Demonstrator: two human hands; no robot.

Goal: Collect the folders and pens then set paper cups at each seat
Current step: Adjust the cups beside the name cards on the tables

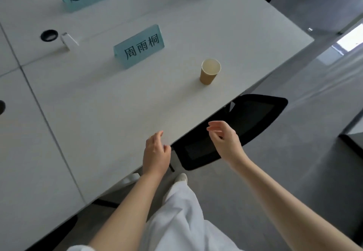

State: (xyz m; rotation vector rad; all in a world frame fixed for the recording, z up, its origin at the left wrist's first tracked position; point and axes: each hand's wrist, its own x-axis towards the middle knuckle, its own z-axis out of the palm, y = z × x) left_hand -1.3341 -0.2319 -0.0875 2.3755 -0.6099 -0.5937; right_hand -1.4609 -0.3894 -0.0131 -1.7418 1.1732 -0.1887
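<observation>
A brown paper cup (209, 72) is seen standing upright on the white tabletop (110, 101), near its edge and just beside a teal name card (139, 46). Nothing is held by either grip: the left hand (156, 153) and right hand (225, 139) are loosely curled, above the tabletop edge and a black chair (255, 117).

Person, head view. Both forearms bare to past the elbow; no watch, rings or gloves visible on left hand (156, 152) or right hand (225, 140). Loose white trousers (182, 215). White shoes (181, 178), rounded toes. White sleeve edge (80, 248) at bottom frame.
</observation>
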